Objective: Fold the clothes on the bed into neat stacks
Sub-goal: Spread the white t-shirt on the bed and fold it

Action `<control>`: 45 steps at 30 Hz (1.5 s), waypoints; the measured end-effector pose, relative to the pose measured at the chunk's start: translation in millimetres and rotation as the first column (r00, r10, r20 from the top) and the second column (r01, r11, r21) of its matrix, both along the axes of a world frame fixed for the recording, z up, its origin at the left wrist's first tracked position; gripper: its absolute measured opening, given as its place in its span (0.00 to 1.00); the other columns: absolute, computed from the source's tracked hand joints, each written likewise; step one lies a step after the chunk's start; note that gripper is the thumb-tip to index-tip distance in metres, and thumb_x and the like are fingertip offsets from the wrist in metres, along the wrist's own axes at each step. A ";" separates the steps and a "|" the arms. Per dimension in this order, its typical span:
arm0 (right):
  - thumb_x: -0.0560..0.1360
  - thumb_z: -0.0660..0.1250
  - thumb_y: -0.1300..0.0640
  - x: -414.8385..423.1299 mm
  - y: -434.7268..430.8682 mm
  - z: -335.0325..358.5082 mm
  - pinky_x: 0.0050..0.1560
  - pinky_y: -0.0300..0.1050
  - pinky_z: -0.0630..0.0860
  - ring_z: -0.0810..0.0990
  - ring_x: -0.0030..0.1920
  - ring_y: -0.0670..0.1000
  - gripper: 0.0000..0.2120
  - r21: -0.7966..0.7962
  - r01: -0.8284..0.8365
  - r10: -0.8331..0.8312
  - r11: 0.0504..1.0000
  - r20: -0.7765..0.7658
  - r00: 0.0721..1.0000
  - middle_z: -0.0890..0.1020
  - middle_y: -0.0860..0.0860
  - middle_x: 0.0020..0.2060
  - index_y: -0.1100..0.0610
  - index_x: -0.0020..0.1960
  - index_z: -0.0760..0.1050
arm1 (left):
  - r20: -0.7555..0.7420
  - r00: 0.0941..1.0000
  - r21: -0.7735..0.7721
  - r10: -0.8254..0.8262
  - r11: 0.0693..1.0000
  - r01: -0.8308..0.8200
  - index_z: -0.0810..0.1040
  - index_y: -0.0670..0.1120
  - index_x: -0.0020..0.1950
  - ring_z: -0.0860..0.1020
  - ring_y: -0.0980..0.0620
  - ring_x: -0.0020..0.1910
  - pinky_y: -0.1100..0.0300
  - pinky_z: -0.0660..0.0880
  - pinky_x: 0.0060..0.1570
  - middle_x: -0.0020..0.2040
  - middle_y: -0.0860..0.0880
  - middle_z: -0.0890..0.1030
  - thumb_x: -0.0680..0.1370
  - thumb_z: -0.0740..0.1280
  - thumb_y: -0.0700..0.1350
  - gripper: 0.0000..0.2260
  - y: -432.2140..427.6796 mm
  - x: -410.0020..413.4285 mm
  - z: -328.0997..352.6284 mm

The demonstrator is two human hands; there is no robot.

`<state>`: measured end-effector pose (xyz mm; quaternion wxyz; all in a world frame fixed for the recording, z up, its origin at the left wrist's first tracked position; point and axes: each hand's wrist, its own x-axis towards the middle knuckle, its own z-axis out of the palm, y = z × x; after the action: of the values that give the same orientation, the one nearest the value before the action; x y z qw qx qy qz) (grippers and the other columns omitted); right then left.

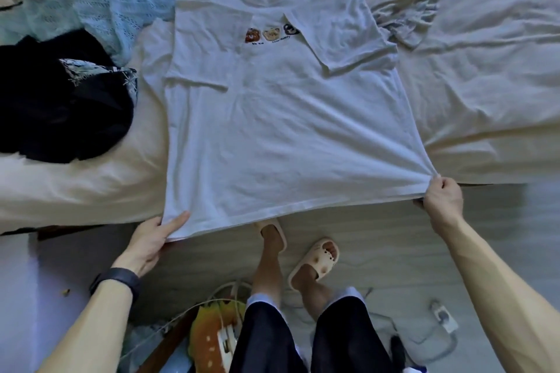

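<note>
We see no box or basket here; the bed [485,76] with its creased cream sheet is what carries everything. On it, in the middle, lies a white short-sleeved cotton T-shirt [281,124], front up, with three small bear faces printed on the chest. Both sleeves are turned in over the front, and the one on the right covers part of the print. Touching its upper left side is a pale blue open-knit garment [100,6], and below that, just beside the shirt, lies a heap of dark navy cloth [54,112] with a patterned patch. A small crumpled grey-white cloth [409,20] sits near the shirt's right shoulder. The person's left hand [151,239], with a black band [116,278] on the wrist, pinches the shirt's lower left corner, thumb on top of the hem and fingers under it. The right hand [442,200] has its fingers curled tight round the lower right corner, where the fabric bunches into pulled creases. Both arms reach forward and apart, so the hem is drawn taut between them and hangs past the bed's near edge over the pale floor [378,251]. To the right of the shirt we see a wide stretch of bare sheet. On the floor stand two feet in cream slippers [315,260], with white cables and a plug [444,316] nearby.
</note>
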<state>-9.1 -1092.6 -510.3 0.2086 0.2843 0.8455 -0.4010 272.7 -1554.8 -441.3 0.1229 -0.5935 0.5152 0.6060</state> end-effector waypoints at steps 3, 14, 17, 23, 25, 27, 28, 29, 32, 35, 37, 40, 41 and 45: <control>0.84 0.51 0.39 6.7 -8.5 2.3 0.55 0.61 0.79 0.78 0.45 0.59 0.27 0.030 -0.072 0.070 0.997 0.067 0.995 0.77 0.62 0.53 0.62 0.62 0.71 | -0.005 1.000 -0.029 0.023 0.999 -0.023 0.79 0.41 0.63 0.83 0.45 0.55 0.47 0.75 0.63 0.57 0.44 0.84 0.73 0.75 0.45 0.20 4.8 -3.2 1.1; 0.79 0.65 0.45 8.3 10.5 -5.9 0.59 0.65 0.77 0.82 0.49 0.63 0.13 0.058 -0.284 0.283 0.957 0.036 0.959 0.84 0.57 0.46 0.54 0.47 0.78 | -0.035 0.974 -0.008 0.226 0.974 -0.226 0.81 0.46 0.60 0.81 0.48 0.44 0.56 0.73 0.40 0.47 0.47 0.85 0.76 0.67 0.65 0.25 30.8 -17.9 8.0; 0.79 0.66 0.50 6.0 4.8 -7.2 0.63 0.54 0.72 0.79 0.60 0.61 0.14 0.140 -0.263 0.268 0.955 -0.017 0.963 0.83 0.58 0.55 0.55 0.61 0.77 | -0.080 0.953 0.083 0.294 0.954 -0.287 0.80 0.45 0.63 0.82 0.47 0.50 0.53 0.75 0.48 0.56 0.45 0.84 0.82 0.66 0.51 0.14 30.4 -10.2 0.0; 0.78 0.69 0.44 -2.9 -32.1 -12.4 0.62 0.51 0.72 0.78 0.63 0.60 0.21 0.234 -0.372 0.381 0.898 0.007 0.924 0.82 0.57 0.60 0.55 0.65 0.79 | -0.088 0.971 0.114 0.223 0.970 -0.213 0.78 0.37 0.65 0.80 0.43 0.62 0.47 0.72 0.67 0.61 0.41 0.83 0.80 0.67 0.45 0.16 31.5 -4.2 -5.1; 0.77 0.68 0.44 -5.7 -41.2 -18.3 0.61 0.53 0.74 0.78 0.62 0.63 0.22 0.291 -0.387 0.386 0.875 0.064 0.920 0.81 0.60 0.61 0.56 0.65 0.79 | -0.088 0.979 0.079 0.182 0.981 -0.176 0.79 0.37 0.63 0.81 0.43 0.60 0.50 0.77 0.62 0.59 0.40 0.83 0.76 0.71 0.46 0.19 31.6 -4.5 -4.5; 0.78 0.67 0.46 -7.5 -46.0 -23.5 0.58 0.54 0.75 0.79 0.60 0.65 0.18 0.345 -0.370 0.362 0.863 0.088 0.928 0.81 0.63 0.59 0.56 0.61 0.80 | -0.104 0.983 0.052 0.150 0.988 -0.145 0.80 0.37 0.62 0.83 0.44 0.58 0.54 0.81 0.56 0.57 0.41 0.84 0.72 0.74 0.47 0.21 30.9 -5.4 -4.1; 0.79 0.65 0.47 -8.1 -46.7 -24.7 0.57 0.54 0.75 0.79 0.60 0.65 0.16 0.360 -0.358 0.350 0.861 0.090 0.932 0.81 0.63 0.58 0.56 0.59 0.81 | -0.111 0.985 0.038 0.135 0.991 -0.132 0.81 0.38 0.61 0.83 0.45 0.57 0.54 0.80 0.57 0.57 0.41 0.84 0.71 0.75 0.47 0.22 30.7 -6.1 -3.5; 0.80 0.64 0.48 -8.3 -46.4 -25.0 0.57 0.54 0.75 0.79 0.59 0.65 0.14 0.368 -0.352 0.345 0.861 0.086 0.935 0.81 0.63 0.57 0.56 0.58 0.81 | -0.113 0.987 0.018 0.119 0.993 -0.117 0.81 0.39 0.61 0.83 0.45 0.57 0.53 0.79 0.59 0.57 0.42 0.85 0.70 0.76 0.48 0.22 30.3 -6.3 -3.4; 0.81 0.61 0.52 -4.6 -38.6 -20.8 0.56 0.53 0.72 0.78 0.57 0.64 0.11 0.307 -0.310 0.317 0.900 0.030 0.948 0.81 0.62 0.54 0.58 0.55 0.77 | -0.077 0.994 -0.071 0.078 0.994 -0.083 0.81 0.42 0.57 0.83 0.47 0.56 0.51 0.75 0.64 0.54 0.46 0.86 0.69 0.78 0.50 0.21 27.5 -3.5 -2.4; 0.82 0.57 0.54 0.3 -17.1 -10.0 0.51 0.50 0.66 0.74 0.49 0.60 0.07 0.160 -0.218 0.225 0.963 -0.027 0.974 0.77 0.59 0.48 0.57 0.54 0.70 | -0.014 0.998 -0.164 0.066 0.984 -0.067 0.79 0.40 0.64 0.80 0.48 0.60 0.49 0.72 0.67 0.59 0.47 0.83 0.68 0.80 0.51 0.28 20.1 3.6 -4.0; 0.82 0.57 0.54 -3.2 1.4 -2.4 0.50 0.48 0.65 0.73 0.49 0.59 0.07 0.153 -0.159 0.171 0.975 -0.071 0.983 0.76 0.58 0.47 0.57 0.55 0.69 | 0.025 0.995 -0.193 0.097 0.977 -0.090 0.80 0.40 0.60 0.81 0.48 0.56 0.50 0.73 0.64 0.58 0.45 0.83 0.69 0.80 0.49 0.24 12.7 8.6 -5.6; 0.83 0.59 0.55 -13.9 19.2 -1.2 0.54 0.53 0.69 0.76 0.53 0.63 0.08 0.194 -0.163 0.181 0.967 -0.074 0.981 0.77 0.61 0.49 0.59 0.57 0.70 | 0.069 0.988 -0.228 0.138 0.966 -0.119 0.81 0.40 0.54 0.80 0.51 0.45 0.52 0.75 0.53 0.50 0.46 0.84 0.70 0.79 0.46 0.17 7.6 7.6 -6.1; 0.83 0.59 0.55 -15.8 21.4 -3.5 0.57 0.55 0.71 0.77 0.55 0.64 0.08 0.202 -0.201 0.213 0.959 -0.041 0.976 0.79 0.63 0.50 0.59 0.57 0.70 | 0.073 0.987 -0.235 0.142 0.964 -0.121 0.81 0.39 0.55 0.79 0.51 0.44 0.53 0.75 0.51 0.48 0.46 0.84 0.71 0.79 0.45 0.18 8.1 6.2 -7.4; 0.83 0.59 0.54 -18.4 15.8 -17.0 0.62 0.64 0.76 0.80 0.55 0.66 0.10 0.144 -0.213 0.211 0.966 0.029 0.977 0.81 0.65 0.54 0.58 0.58 0.74 | 0.090 0.991 -0.104 0.102 0.990 -0.092 0.81 0.40 0.60 0.83 0.50 0.47 0.56 0.76 0.50 0.49 0.46 0.86 0.71 0.78 0.46 0.20 13.2 1.7 -9.0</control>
<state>-27.5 -1076.8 -527.3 0.2347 0.2096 0.8967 -0.3113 274.4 -1541.6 -450.3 0.0878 -0.6514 0.5088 0.5560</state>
